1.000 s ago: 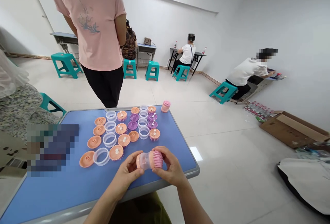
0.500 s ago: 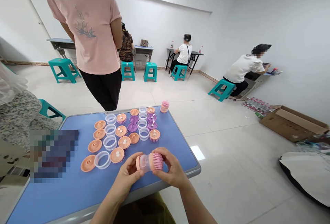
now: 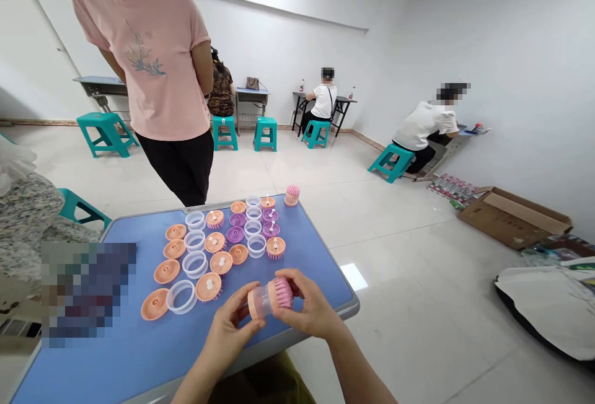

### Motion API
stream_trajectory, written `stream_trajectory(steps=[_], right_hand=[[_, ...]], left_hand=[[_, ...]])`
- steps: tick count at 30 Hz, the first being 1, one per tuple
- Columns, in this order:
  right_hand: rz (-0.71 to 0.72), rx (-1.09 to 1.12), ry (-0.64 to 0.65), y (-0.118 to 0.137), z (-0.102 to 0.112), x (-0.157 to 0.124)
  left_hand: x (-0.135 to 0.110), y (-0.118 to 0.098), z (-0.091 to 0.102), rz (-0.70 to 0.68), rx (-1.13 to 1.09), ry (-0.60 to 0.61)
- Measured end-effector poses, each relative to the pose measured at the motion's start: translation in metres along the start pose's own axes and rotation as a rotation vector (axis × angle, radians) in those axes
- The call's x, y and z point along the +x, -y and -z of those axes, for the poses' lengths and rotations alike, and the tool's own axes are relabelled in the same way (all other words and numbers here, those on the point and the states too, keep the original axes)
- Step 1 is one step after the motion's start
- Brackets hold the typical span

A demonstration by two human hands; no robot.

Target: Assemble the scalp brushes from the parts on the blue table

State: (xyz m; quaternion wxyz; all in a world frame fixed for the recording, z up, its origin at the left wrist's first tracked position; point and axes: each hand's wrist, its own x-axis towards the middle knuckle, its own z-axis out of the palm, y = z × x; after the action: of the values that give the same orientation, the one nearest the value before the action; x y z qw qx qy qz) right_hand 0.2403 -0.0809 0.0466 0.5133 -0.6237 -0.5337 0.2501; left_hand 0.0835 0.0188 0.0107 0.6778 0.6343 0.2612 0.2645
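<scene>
Both my hands hold one small brush [image 3: 269, 296] over the near edge of the blue table [image 3: 121, 354]. It has an orange cap, a clear middle ring and pink bristles. My left hand [image 3: 231, 328] pinches the orange cap end. My right hand [image 3: 309, 308] wraps round the pink bristle end. Beyond my hands lie rows of loose parts: orange caps [image 3: 166, 271], clear rings [image 3: 194, 263], orange bristle heads [image 3: 220, 262] and purple pieces [image 3: 235, 234]. One finished pink brush [image 3: 292, 194] stands at the far right corner.
A person in a pink shirt [image 3: 158, 82] stands just behind the table. Another person's patterned sleeve [image 3: 28, 206] is at the left. Other people sit on teal stools [image 3: 389, 162] at desks along the walls. A cardboard box [image 3: 514, 217] lies on the floor at right.
The brush stays in both hands, and my left fingers have shifted on the cap end. The view has drifted a little to the right; the standing person now appears further left.
</scene>
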Motion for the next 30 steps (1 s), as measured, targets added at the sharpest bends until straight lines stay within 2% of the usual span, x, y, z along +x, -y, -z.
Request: stream_trajectory(steps=[5, 9, 11, 17, 21, 26, 30], right_hand=[[-0.176, 0.068, 0.033, -0.009, -0.007, -0.002], [-0.177, 0.28, 0.123, -0.012, -0.004, -0.005], [-0.183, 0.303, 0.171, -0.013, -0.001, -0.005], [-0.288, 0.03, 0.114, -0.013, 0.002, -0.003], [-0.241, -0.046, 0.088, -0.009, 0.0, -0.004], [-0.165, -0.111, 0.057, -0.003, -0.002, -0.005], [-0.208, -0.123, 0.077, -0.002, -0.002, -0.002]], left_hand=[[0.001, 0.005, -0.003, -0.048, 0.147, -0.033], [0.001, 0.003, -0.003, 0.005, 0.076, -0.034], [-0.001, 0.001, -0.003, 0.013, 0.018, -0.007], [-0.005, -0.002, -0.005, 0.04, -0.017, 0.072], [-0.003, -0.001, -0.006, 0.054, 0.006, 0.041], [-0.002, -0.001, -0.004, 0.063, -0.024, 0.065], [-0.002, -0.002, -0.004, 0.058, 0.016, 0.061]])
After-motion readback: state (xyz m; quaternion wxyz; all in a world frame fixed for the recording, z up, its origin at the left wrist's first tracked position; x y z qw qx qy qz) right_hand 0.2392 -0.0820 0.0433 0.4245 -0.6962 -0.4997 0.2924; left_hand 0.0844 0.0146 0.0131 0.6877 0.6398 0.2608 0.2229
